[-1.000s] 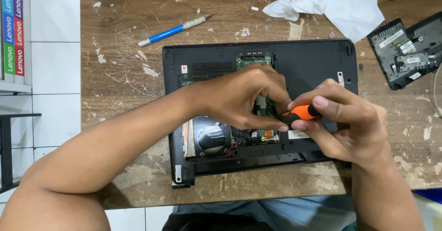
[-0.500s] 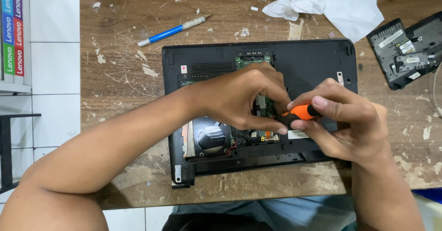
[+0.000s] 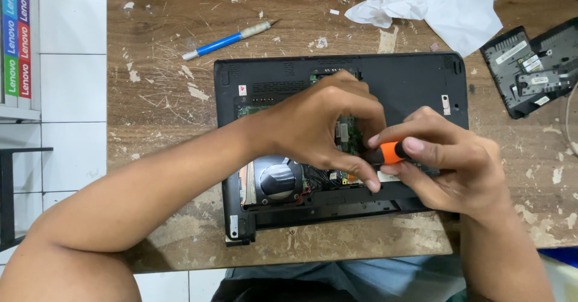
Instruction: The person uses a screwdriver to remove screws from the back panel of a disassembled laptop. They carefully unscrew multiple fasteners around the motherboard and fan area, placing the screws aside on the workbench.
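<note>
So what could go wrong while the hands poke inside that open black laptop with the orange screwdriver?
The orange-handled screwdriver in the right hand could slip and scratch the green circuit board. The left hand hides much of the spot, so thin red and black wires nearby might get snagged. The opened black laptop reaches the worn wooden table edge, so it might tip.

Bare wooden table (image 3: 168, 115) lies free left of the laptop (image 3: 409, 79); crumpled paper (image 3: 445, 7) crowds beyond.

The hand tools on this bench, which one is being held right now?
The orange-handled screwdriver, gripped in the right hand; the blue one lies untouched.
</note>
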